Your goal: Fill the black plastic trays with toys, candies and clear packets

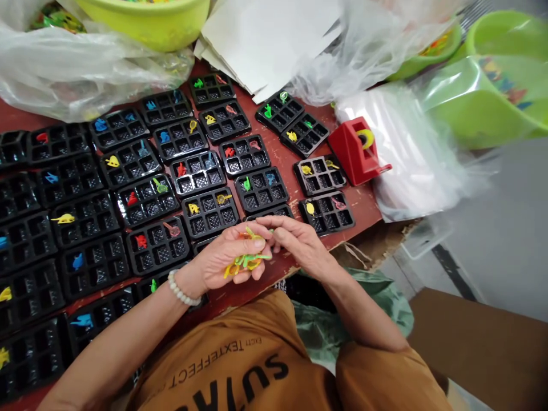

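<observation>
My left hand [220, 251], with a pale bead bracelet [183, 290] at its wrist, is closed around a bunch of small yellow and green plastic toys [246, 261]. Several of these have thin handles and ring-like heads. Fingertips of my right hand [303, 242] meet those of the left, bent and close together; whatever they pinch is hidden. Below both hands lie black compartment trays, one [209, 212] holding two yellow pieces. To the right, another tray [327, 214] has a yellow round piece and a pink one.
Rows of similar trays [94, 257] cover the red table [278, 142] leftward. A red tape dispenser [353, 151] stands right, beside clear plastic bags [398, 148]. White sheets [265, 40], a yellow-green basin [145, 23] and a green tub [479, 103] sit behind.
</observation>
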`<state>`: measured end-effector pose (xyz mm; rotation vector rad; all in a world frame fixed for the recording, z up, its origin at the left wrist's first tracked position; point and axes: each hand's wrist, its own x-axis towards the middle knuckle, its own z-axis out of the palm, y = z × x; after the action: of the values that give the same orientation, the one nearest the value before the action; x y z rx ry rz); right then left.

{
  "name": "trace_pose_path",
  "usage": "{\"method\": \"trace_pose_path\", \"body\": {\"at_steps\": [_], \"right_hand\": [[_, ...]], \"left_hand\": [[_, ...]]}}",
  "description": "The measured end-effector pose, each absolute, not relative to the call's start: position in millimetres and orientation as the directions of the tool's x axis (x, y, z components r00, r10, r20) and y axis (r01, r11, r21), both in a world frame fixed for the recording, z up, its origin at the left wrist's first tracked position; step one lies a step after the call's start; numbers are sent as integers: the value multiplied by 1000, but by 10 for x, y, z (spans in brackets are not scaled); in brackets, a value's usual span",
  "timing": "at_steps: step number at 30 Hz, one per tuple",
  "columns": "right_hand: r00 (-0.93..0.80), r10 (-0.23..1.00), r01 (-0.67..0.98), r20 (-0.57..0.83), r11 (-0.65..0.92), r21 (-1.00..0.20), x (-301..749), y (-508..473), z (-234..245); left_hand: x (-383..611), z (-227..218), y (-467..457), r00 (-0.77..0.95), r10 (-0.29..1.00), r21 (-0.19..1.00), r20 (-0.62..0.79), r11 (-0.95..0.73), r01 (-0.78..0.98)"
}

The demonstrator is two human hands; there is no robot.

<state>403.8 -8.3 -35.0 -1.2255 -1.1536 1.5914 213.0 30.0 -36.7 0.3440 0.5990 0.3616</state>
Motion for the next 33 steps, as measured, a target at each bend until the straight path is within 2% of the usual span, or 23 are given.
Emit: {"method": "trace_pose_path", "body": {"at_steps": [6, 9, 11, 15, 18, 20, 22, 24, 27, 29, 33], "right_hand": [[-112, 939, -176, -326, -342, -923, 4103, -87, -442], [-67, 922, -182, -382, -387, -904, 4130, -129, -436], [-6, 928, -143, -372, -369, -918, 4134, -173, -418], [148, 951, -7, -271, -273, -962, 4107, -256, -395], [247, 949, 32, -195, -209, -977, 4114, -262, -435], [346, 933, 89, -100, -138, -986, 4156, -235, -497], [432, 900, 226, 53, -51, -973, 4223, -198, -579], [420, 876, 448, 239, 29, -894, 4292, -161, -664], [248, 861, 748, 444, 121, -653, 4363, -116, -779], [177, 850, 830, 496, 141, -539, 4384, -91, -845], [99, 844, 868, 528, 186, -461, 4372, -85, -910]], "left_hand": [[2161, -379, 305, 838, 343, 337, -424, 919, -205], [2193, -408, 265, 835, 329, 364, -441, 916, -169], [2225, -422, 235, 824, 332, 403, -459, 904, -140], [2306, -410, 203, 795, 363, 488, -486, 867, -97], [2331, -396, 200, 763, 409, 560, -500, 825, -75], [2313, -400, 200, 763, 414, 579, -496, 813, -64], [2274, -410, 200, 766, 408, 570, -496, 819, -67], [2227, -417, 202, 756, 412, 543, -508, 835, -90], [2157, -413, 211, 729, 426, 504, -536, 854, -128], [2117, -403, 220, 712, 438, 494, -549, 857, -146], [2060, -388, 229, 694, 461, 487, -553, 855, -179]]}}
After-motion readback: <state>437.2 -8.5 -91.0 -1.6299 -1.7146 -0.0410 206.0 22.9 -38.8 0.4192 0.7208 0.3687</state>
